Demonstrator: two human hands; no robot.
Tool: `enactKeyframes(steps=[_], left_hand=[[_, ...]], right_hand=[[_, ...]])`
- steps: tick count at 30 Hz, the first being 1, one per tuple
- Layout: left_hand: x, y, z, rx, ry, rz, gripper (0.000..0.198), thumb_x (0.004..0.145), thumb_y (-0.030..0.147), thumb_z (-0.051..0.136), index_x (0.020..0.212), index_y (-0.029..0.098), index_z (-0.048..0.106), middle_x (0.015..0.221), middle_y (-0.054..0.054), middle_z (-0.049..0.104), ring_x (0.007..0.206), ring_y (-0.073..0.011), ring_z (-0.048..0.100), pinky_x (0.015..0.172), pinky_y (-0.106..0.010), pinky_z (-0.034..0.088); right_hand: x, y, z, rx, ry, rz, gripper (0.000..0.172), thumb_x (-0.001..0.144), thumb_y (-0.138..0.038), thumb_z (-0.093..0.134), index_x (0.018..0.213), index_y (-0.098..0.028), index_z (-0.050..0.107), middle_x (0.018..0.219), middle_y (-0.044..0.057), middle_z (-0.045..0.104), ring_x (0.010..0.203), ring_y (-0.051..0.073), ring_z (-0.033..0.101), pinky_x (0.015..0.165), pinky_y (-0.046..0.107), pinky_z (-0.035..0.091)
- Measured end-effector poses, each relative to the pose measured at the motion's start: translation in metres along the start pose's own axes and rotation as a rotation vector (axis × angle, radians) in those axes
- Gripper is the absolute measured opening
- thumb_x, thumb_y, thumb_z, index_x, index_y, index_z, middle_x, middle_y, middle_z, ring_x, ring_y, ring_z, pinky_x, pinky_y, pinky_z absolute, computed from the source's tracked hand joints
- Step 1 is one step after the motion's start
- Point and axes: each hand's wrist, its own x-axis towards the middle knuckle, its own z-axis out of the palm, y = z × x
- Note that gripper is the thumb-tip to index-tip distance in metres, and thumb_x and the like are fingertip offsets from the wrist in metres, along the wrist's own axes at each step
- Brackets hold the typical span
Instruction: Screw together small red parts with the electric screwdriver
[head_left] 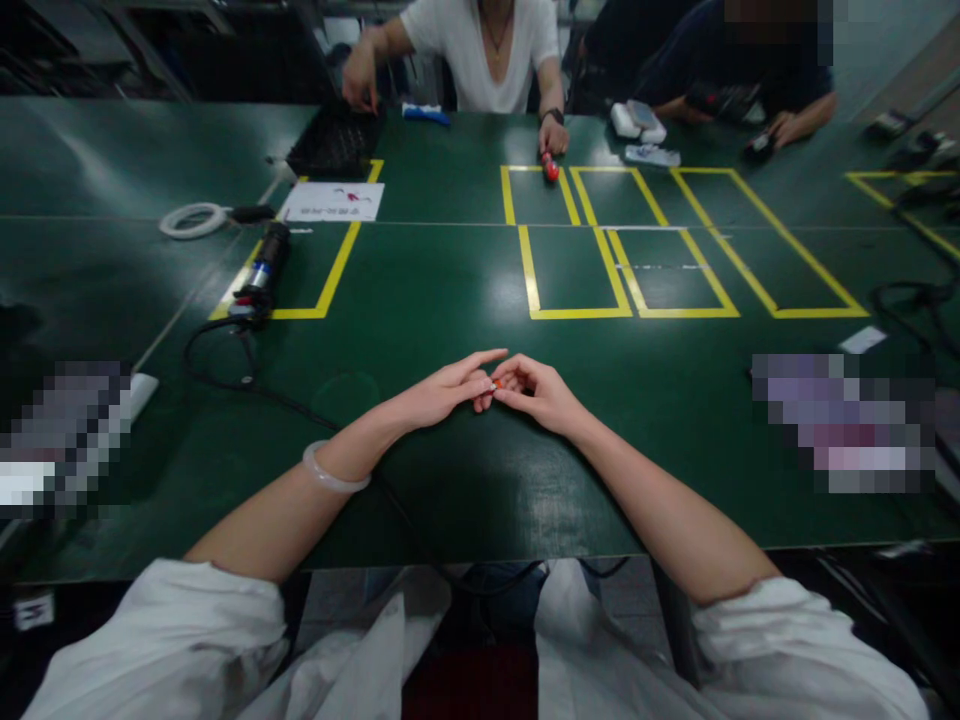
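Both hands meet over the near middle of the green table (495,480). Between their fingertips is a small red-and-white piece (496,386), mostly covered and too small to name. My left hand (450,390) pinches it with thumb and fingers, the index finger stretched out past it. My right hand (536,390) is curled, its thumb and fingertips closed at the piece's right side. A translucent bracelet (334,470) circles my left wrist.
An electric screwdriver (262,265) with a black cable lies at left, beside a coiled white cord (193,220) and a printed sheet (334,201). Yellow tape frames (581,313) mark the table. Across it, a co-worker's hand (553,135) touches a red object (550,168); a black tray (337,145) stands nearby.
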Motion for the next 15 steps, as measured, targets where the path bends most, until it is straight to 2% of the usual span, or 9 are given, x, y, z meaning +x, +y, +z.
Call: enactKeyframes(steps=[3,7,11,15], left_hand=[[-0.0006,-0.0081,-0.0012,-0.082,0.079,-0.030,0.061,0.098,0.042,0.052,0.148,0.010,0.041,0.087,-0.006,0.062,0.078,-0.0157,0.061,0.077,-0.030,0.049],[-0.0012,-0.0118,-0.0009,-0.150,0.137,-0.055,0.047,0.095,0.045,0.056,0.126,0.009,0.055,0.085,-0.006,0.064,0.075,-0.0158,0.062,0.075,-0.031,0.051],[-0.0011,-0.0113,0.0000,-0.149,0.144,-0.049,0.037,0.094,0.045,0.057,0.107,0.011,0.059,0.081,-0.006,0.065,0.073,-0.0146,0.062,0.073,-0.029,0.051],[-0.0014,-0.0106,0.0000,-0.123,0.133,-0.044,0.037,0.094,0.047,0.057,0.100,0.011,0.059,0.081,-0.006,0.065,0.074,-0.0144,0.063,0.073,-0.028,0.051]], right_hand=[[-0.0005,0.0015,-0.0001,-0.006,0.028,-0.004,0.026,0.087,-0.040,0.070,0.100,-0.019,0.060,0.080,0.000,0.061,0.067,0.012,0.054,0.063,0.026,0.044],[-0.0011,0.0018,-0.0001,-0.034,0.069,-0.010,0.028,0.085,-0.041,0.071,0.100,-0.020,0.061,0.079,0.000,0.060,0.066,0.012,0.052,0.061,0.026,0.043],[-0.0007,0.0003,0.0006,-0.042,0.087,-0.016,0.029,0.084,-0.042,0.071,0.099,-0.020,0.061,0.079,0.000,0.060,0.065,0.011,0.051,0.059,0.025,0.043],[-0.0002,-0.0010,0.0009,-0.044,0.100,-0.025,0.027,0.084,-0.041,0.072,0.098,-0.020,0.061,0.079,0.000,0.059,0.065,0.011,0.051,0.059,0.025,0.042]])
